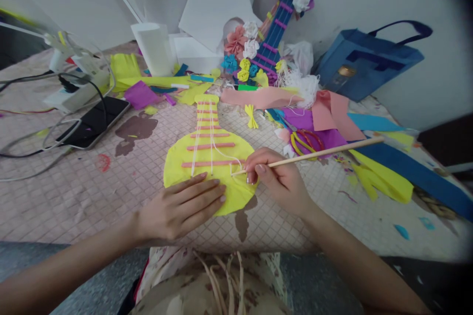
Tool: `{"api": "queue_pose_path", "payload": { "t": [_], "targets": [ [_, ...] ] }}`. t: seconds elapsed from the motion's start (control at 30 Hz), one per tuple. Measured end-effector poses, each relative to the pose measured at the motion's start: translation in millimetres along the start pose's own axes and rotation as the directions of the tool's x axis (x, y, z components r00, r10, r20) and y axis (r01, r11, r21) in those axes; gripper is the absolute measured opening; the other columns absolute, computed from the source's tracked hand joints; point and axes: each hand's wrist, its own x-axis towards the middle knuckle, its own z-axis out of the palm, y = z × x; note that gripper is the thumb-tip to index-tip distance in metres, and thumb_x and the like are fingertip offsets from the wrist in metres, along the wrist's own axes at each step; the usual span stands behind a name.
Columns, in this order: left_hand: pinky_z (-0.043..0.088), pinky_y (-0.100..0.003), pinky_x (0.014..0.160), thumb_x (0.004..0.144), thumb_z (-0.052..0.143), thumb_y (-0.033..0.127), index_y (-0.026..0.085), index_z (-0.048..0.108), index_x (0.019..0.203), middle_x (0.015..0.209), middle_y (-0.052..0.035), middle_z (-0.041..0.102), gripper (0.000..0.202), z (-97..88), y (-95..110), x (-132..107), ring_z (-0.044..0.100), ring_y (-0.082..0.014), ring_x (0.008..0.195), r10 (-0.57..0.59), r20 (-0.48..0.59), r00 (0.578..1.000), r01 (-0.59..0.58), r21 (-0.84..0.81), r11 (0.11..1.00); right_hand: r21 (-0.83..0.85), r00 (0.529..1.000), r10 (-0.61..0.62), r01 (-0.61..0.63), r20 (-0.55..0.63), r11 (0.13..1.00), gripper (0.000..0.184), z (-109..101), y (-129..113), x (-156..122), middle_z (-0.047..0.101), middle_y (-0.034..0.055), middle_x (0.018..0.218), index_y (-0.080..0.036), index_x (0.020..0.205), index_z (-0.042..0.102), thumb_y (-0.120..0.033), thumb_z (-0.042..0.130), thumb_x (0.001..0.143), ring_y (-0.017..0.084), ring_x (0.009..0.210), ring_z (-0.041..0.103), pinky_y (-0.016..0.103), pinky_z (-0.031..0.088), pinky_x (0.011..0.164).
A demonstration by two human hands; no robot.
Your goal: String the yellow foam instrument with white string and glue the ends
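Note:
On the tiled-pattern tablecloth lies a yellow lute-shaped paper craft (236, 197), crossed by several pink strips (210, 147). White strings (212, 130) run down its neck, and one curves loosely toward my right hand. My left hand (188, 202) rests flat on the lower part of the yellow body, fingers stretched out. Between the fingers of my right hand (279, 179) is a thin wooden stick (325, 153). The stick's tip touches or nearly touches the yellow surface beside the loose string end.
A smartphone (94, 123) and a power strip (79, 91) with cables lie left. At the back stand a white roll (153, 49), a blue decorated paper instrument (275, 34) and a blue bag (369, 61). Scissors (306, 141) and crepe paper scraps (384, 174) lie right.

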Motion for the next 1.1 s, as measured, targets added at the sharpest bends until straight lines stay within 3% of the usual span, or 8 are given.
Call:
{"api": "queue_pose_path", "payload": {
  "t": [0.27, 0.57, 0.83, 0.93, 1.03, 1.1],
  "targets": [
    [0.035, -0.042, 0.11, 0.096, 0.032, 0.012, 0.007, 0.053, 0.125, 0.13, -0.0128, 0.056, 0.036, -0.9, 0.2, 0.5, 0.042, -0.0236, 0.13, 0.0, -0.007, 1.0, 0.0, -0.014, 1.0, -0.02, 0.99, 0.085, -0.083, 0.115, 0.996, 0.02, -5.3, -1.4, 8.9, 0.057, 0.0023, 0.077, -0.017, 0.087, 0.059, -0.027, 0.044, 0.094, 0.01, 0.067, 0.055, 0.025, 0.045, 0.062],
    [0.035, -0.043, 0.11, 0.095, 0.034, 0.012, 0.009, 0.054, 0.124, 0.131, -0.0116, 0.056, 0.035, 0.2, -0.2, 0.7, 0.044, -0.0228, 0.129, 0.016, 0.007, 1.0, -0.016, 0.01, 1.0, -0.23, 0.953, 0.119, -0.053, 0.28, 0.972, 0.03, -2.4, -10.4, 35.2, 0.057, 0.0003, 0.067, -0.016, 0.073, 0.055, -0.035, 0.044, 0.093, 0.009, 0.061, 0.055, 0.022, 0.043, 0.061],
    [0.037, -0.044, 0.108, 0.094, 0.037, 0.011, 0.008, 0.055, 0.123, 0.129, -0.0119, 0.058, 0.034, 3.1, 0.8, -0.7, 0.046, -0.0245, 0.126, 0.055, 0.023, 0.998, -0.055, 0.025, 0.998, -0.072, 0.895, 0.228, -0.217, 0.383, 0.973, 0.033, -4.5, 4.5, 40.2, 0.057, -0.0002, 0.063, -0.015, 0.08, 0.058, -0.043, 0.045, 0.092, 0.009, 0.056, 0.058, 0.021, 0.045, 0.056],
    [0.038, -0.043, 0.108, 0.094, 0.037, 0.012, 0.008, 0.054, 0.124, 0.13, -0.0118, 0.057, 0.034, 1.2, 0.0, 0.0, 0.046, -0.0237, 0.127, 0.036, 0.014, 0.999, -0.036, 0.018, 0.999, -0.052, 0.926, 0.192, -0.185, 0.326, 0.981, 0.033, -9.8, 5.1, 36.5, 0.057, 0.0016, 0.071, -0.014, 0.079, 0.061, -0.044, 0.049, 0.089, 0.009, 0.059, 0.056, 0.021, 0.045, 0.056],
    [0.039, -0.042, 0.108, 0.094, 0.038, 0.012, 0.009, 0.054, 0.124, 0.129, -0.0114, 0.058, 0.034, -1.0, -1.2, 2.6, 0.046, -0.0227, 0.127, 0.032, 0.002, 0.999, -0.032, 0.023, 0.999, -0.137, 0.969, 0.15, -0.125, 0.194, 0.983, 0.032, -9.6, 3.6, 31.9, 0.056, 0.0013, 0.069, -0.015, 0.075, 0.062, -0.041, 0.05, 0.089, 0.008, 0.057, 0.052, 0.02, 0.039, 0.052],
    [0.038, -0.042, 0.108, 0.094, 0.038, 0.012, 0.009, 0.055, 0.123, 0.128, -0.0115, 0.058, 0.034, -1.8, -2.0, 4.4, 0.046, -0.0226, 0.127, 0.039, -0.009, 0.999, -0.038, 0.035, 0.999, -0.213, 0.975, 0.138, -0.1, 0.172, 0.972, 0.031, -8.4, 1.2, 29.7, 0.055, 0.0004, 0.065, -0.015, 0.075, 0.061, -0.037, 0.047, 0.092, 0.008, 0.057, 0.05, 0.021, 0.037, 0.053]
  ]
}}
